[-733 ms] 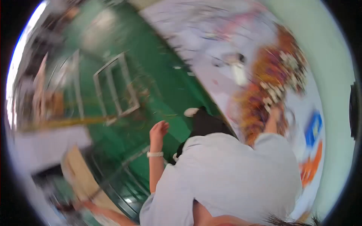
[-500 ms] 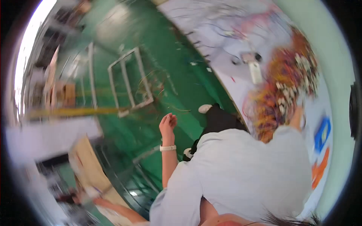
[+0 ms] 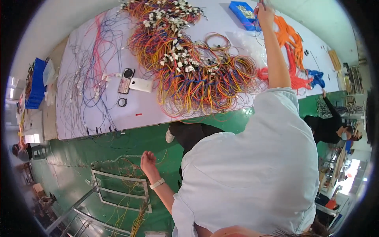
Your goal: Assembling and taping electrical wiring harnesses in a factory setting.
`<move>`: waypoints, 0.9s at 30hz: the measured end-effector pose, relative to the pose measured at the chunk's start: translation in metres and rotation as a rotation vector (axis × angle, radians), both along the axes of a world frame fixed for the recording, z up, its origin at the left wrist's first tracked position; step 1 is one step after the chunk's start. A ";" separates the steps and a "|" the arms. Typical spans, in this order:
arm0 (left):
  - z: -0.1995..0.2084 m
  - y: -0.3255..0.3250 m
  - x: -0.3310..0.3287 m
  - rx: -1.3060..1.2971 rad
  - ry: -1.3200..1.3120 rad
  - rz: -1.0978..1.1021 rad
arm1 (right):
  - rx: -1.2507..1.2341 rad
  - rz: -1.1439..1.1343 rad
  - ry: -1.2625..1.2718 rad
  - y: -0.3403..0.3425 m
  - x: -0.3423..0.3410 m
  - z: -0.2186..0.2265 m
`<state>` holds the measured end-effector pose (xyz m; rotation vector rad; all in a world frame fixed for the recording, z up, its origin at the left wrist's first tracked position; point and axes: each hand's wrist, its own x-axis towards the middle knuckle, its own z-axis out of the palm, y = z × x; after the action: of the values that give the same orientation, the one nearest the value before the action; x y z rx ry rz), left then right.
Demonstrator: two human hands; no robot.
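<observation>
Two bare hands are held well apart: the right hand (image 3: 265, 15) at one o'clock of the view, on a straight, outstretched forearm, and the left hand (image 3: 148, 160) near half past seven, raised over the green painted floor (image 3: 154, 138) on a bent arm. The left hand holds nothing, its fingers loosely curled upward. The right hand's fingers are bent beside some thin dark wire (image 3: 256, 34); their tips meet the upper edge, so I cannot tell whether they are clamped on it.

The large mound of looped, thin multicoloured wires (image 3: 197, 89) lies on the white-topped table (image 3: 219, 21), at eight o'clock from the right hand and one o'clock from the left, apart from both. Just beside the right hand, at nine o'clock, sits a blue rectangular plastic tray (image 3: 238, 15) with small pale pieces inside; between four and five o'clock lies a tangle of bright orange strands (image 3: 287, 34).

The mound is mostly orange, yellow and red, flecked with blue and purple. Its coils overlap in a curving band, with small white block-shaped connectors (image 3: 185, 65) clustered along the middle and upper parts.
</observation>
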<state>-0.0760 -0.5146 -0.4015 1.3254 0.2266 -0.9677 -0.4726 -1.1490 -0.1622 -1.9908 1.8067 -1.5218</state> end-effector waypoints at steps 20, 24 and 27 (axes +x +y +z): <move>0.036 0.156 -0.104 0.213 -0.135 0.614 | 0.193 0.960 0.113 0.279 0.346 -0.218; 0.079 0.207 -0.123 0.225 -0.278 0.888 | 0.138 1.703 -0.007 0.455 0.456 -0.205; 0.112 0.248 -0.153 0.334 -0.525 1.095 | 0.130 2.116 -0.096 0.582 0.496 -0.141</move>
<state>-0.2290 -0.2667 -0.2896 1.4173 0.6334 0.3536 0.0231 -0.5668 -0.3032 -1.9418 -0.6050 -0.5122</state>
